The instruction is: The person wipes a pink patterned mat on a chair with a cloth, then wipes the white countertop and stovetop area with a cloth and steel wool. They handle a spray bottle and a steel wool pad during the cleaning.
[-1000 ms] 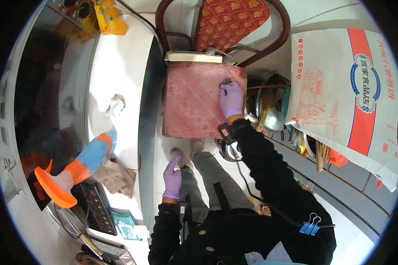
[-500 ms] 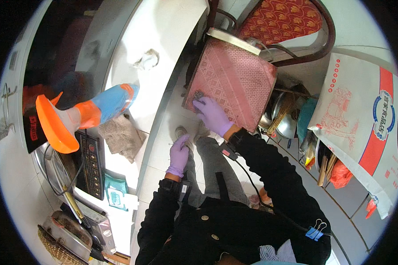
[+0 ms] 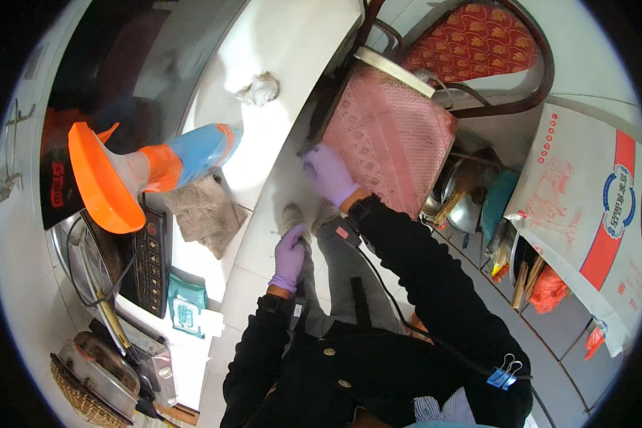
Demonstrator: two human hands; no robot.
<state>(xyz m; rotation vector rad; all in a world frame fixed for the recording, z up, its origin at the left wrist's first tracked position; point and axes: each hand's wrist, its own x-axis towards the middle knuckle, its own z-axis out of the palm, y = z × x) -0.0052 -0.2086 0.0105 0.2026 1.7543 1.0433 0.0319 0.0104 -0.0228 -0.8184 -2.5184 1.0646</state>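
The square pink top [image 3: 385,143] lies ahead of the person's legs, in front of the chair [image 3: 474,43] with red cloth. The right hand [image 3: 328,173], in a purple glove, is at its left edge with fingers bent; their tips are blurred, so whether they grip something I cannot tell. To work well along this edge, I think the fingers should press evenly, follow it slowly, and take care at the corner. The left hand [image 3: 288,258] is over the leg, apart from the top, its grip unclear; it could perhaps steady the top. Farther left, a grey cloth [image 3: 205,214] lies near a blue-orange bottle [image 3: 196,153].
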